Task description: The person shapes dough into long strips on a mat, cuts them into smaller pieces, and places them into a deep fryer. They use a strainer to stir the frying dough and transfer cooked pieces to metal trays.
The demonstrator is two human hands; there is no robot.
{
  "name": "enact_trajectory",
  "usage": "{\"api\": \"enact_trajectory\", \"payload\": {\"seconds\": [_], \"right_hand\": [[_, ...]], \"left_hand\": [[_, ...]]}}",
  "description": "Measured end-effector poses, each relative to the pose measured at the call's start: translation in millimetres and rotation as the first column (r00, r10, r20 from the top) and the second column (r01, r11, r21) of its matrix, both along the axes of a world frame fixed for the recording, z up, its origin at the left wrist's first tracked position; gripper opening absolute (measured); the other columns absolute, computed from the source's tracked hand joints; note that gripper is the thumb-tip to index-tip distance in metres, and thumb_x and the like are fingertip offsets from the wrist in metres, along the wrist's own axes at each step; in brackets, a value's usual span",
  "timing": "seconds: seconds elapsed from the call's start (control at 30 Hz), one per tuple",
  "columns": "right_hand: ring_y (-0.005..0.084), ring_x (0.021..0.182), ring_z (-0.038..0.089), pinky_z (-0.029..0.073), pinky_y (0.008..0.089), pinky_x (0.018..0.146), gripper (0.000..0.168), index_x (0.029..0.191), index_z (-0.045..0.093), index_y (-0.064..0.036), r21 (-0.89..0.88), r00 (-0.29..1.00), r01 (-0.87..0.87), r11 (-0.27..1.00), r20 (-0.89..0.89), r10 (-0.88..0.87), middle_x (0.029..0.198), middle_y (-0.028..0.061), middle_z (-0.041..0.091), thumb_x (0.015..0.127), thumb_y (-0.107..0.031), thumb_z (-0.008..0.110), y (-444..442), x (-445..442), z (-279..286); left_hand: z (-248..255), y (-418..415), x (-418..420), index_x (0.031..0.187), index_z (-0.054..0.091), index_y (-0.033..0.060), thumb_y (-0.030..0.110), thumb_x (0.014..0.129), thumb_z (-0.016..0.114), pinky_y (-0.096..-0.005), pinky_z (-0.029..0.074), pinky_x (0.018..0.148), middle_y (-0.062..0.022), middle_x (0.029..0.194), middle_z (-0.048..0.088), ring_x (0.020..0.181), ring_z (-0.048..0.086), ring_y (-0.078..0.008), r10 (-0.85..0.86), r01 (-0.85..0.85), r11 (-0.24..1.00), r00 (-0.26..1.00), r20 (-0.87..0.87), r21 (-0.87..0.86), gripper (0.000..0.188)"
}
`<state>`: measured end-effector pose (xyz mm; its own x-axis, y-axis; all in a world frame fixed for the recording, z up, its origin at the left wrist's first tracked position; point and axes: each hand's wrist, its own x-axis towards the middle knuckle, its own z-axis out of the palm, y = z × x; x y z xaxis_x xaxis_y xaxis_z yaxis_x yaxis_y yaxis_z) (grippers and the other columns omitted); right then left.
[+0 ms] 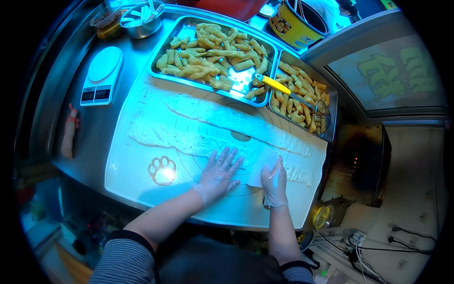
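Observation:
My left hand (pixel 219 174), in a clear plastic glove, lies with its fingers spread on the right end of the nearer strip of dough (pixel 166 138). Also gloved, my right hand (pixel 275 179) grips a white dough scraper (pixel 261 164) just right of that end. A longer flattened strip of dough (pixel 227 119) runs behind it, roughly parallel. Short cut pieces of dough (pixel 298 174) lie side by side to the right of my right hand. All the dough rests on a pale baking mat (pixel 134 174) printed with circles and a paw.
Behind the mat are two metal trays (pixel 212 88) (pixel 333 117) of fried dough sticks, with a yellow-handled wire skimmer (pixel 273 84) across them. A kitchen scale (pixel 103 76) and a tied bag (pixel 70 136) sit left. A yellow bucket (pixel 292 32) and a person (pixel 328 10) are at the back.

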<state>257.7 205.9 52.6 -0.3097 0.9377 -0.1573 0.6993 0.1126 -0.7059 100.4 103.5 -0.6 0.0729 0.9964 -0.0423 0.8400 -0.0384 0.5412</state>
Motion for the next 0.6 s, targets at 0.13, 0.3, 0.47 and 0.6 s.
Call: {"api": "enact_trajectory", "payload": {"seconds": [0.13,0.3,0.47,0.6], "right_hand": [[0.0417,0.085,0.064,0.050,0.0456,0.073,0.036,0.118,0.047,0.003,-0.018,0.998,-0.011,1.000,-0.059,0.010,0.092,0.0272,0.063,0.084,-0.010,0.049,-7.1,-28.7,6.0],[0.0426,0.084,0.063,0.050,0.0467,0.072,0.031,0.112,0.049,0.002,0.038,0.983,-0.057,0.998,-0.175,0.063,0.092,0.0268,0.063,0.086,-0.012,0.047,-7.5,-20.2,-3.7],[0.0413,0.086,0.063,0.050,0.0469,0.074,0.028,0.111,0.050,0.001,-0.073,0.986,-0.033,0.997,-0.163,0.020,0.094,0.0259,0.063,0.087,-0.013,0.045,-16.7,-52.4,12.4],[0.0434,0.087,0.062,0.049,0.0483,0.074,0.029,0.113,0.050,0.002,-0.065,0.955,-0.025,0.998,-0.297,0.004,0.094,0.0275,0.063,0.088,-0.012,0.045,-25.0,-40.3,-4.1]], "left_hand": [[7.8,-2.5,-5.9,0.148,0.027,0.0151,0.038,0.088,0.058,-0.0554,0.015,0.113,-0.0159,0.155,0.021,0.143,0.018,-0.0373,0.055,-0.055,0.998,0.998,0.002,0.015,0.071],[3.3,-6.8,-10.3,0.148,0.028,0.0140,0.035,0.088,0.059,-0.0549,0.017,0.113,-0.0169,0.154,0.022,0.142,0.019,-0.0382,0.046,-0.046,0.999,0.999,-0.004,-0.007,0.070],[11.3,-14.9,-18.4,0.147,0.031,0.0135,0.032,0.088,0.058,-0.0556,0.018,0.112,-0.0175,0.153,0.024,0.141,0.022,-0.0391,0.170,-0.164,0.984,0.981,-0.091,0.073,0.067],[12.1,-23.2,-24.4,0.146,0.032,0.0128,0.032,0.089,0.056,-0.0563,0.020,0.111,-0.0192,0.153,0.024,0.140,0.023,-0.0397,0.099,-0.103,0.995,0.983,-0.155,-0.014,0.065]]}}
